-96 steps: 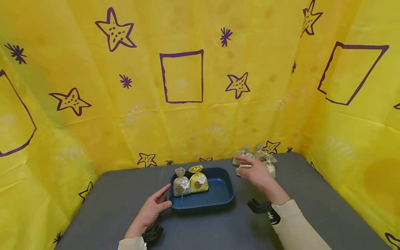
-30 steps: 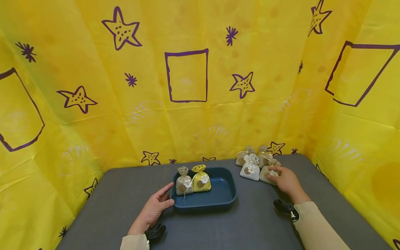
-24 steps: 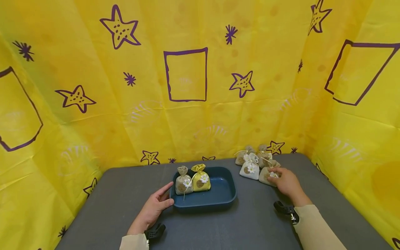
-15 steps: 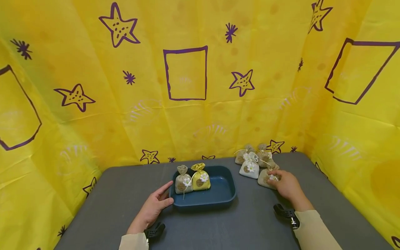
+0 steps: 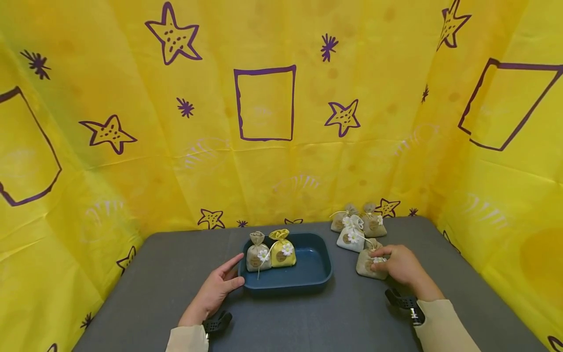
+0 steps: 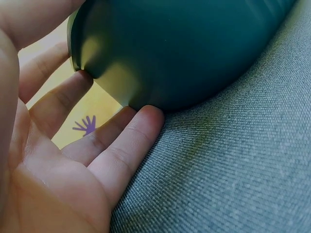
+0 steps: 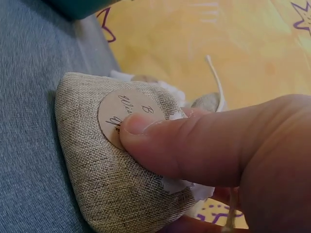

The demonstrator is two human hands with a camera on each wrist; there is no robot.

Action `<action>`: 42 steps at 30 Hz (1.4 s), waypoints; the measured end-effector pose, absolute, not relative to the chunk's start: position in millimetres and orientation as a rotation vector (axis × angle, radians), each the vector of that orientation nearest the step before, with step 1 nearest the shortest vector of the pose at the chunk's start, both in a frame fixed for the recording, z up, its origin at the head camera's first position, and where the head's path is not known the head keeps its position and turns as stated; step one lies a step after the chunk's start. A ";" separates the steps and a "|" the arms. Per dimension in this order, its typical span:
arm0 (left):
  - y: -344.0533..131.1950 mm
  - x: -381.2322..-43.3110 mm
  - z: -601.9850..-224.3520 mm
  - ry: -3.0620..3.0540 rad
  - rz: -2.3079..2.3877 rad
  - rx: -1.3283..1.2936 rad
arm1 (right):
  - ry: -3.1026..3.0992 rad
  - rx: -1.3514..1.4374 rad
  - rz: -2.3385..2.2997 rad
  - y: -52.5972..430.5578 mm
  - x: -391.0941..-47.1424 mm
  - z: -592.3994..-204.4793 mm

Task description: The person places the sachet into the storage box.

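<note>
My right hand (image 5: 402, 265) pinches a beige linen drawstring sachet (image 5: 368, 264) with a white flower and round label. In the right wrist view the thumb presses on the label of this linen sachet (image 7: 102, 160); some of its other fingers are hidden behind the cloth. My left hand (image 5: 215, 289) touches the left end of a dark blue rectangular tray (image 5: 303, 282). In the left wrist view its fairly straight fingertips rest against the outer wall of the tray (image 6: 184, 53). Inside the tray stand a beige sachet (image 5: 254, 259) and a yellow sachet (image 5: 281, 256), side by side at the left.
Behind the right hand lie a white sachet (image 5: 349, 239) and two more beige sachets, a left one (image 5: 337, 223) and a right one (image 5: 374, 226). The grey table (image 5: 149, 283) meets a yellow curtain (image 5: 264, 186) with purple drawings at its back edge.
My right hand has moved from above the group to the beige sachet at its front right, gripped it and drawn it towards me and left, apart from the others. The left hand stays at the tray.
</note>
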State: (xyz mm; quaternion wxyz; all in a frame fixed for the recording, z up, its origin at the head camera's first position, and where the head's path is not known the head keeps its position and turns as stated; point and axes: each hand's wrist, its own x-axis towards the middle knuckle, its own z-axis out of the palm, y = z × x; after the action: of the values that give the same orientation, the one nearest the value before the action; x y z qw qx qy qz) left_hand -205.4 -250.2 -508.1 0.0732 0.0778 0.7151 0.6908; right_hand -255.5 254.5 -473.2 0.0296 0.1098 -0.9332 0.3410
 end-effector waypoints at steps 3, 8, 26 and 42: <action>-250.2 -205.6 -507.9 2.152 2.068 0.226 | -2.863 0.339 1.079 253.1 -256.2 -474.4; -250.6 -206.0 -507.9 2.153 2.066 0.224 | -2.857 0.282 1.113 252.2 -256.0 -474.0; -250.5 -206.0 -506.9 2.157 2.054 0.219 | -2.761 0.259 1.119 243.2 -249.5 -449.9; -249.7 -206.2 -510.0 2.071 2.134 0.336 | -2.596 0.507 1.113 184.3 -235.9 -400.4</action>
State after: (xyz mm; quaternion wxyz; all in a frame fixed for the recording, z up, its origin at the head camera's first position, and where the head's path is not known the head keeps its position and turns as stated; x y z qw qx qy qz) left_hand -206.2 -249.7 -510.0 0.0742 0.1120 0.6901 0.7111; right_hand -235.9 184.3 -400.4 0.1354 0.1752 -0.8964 0.3841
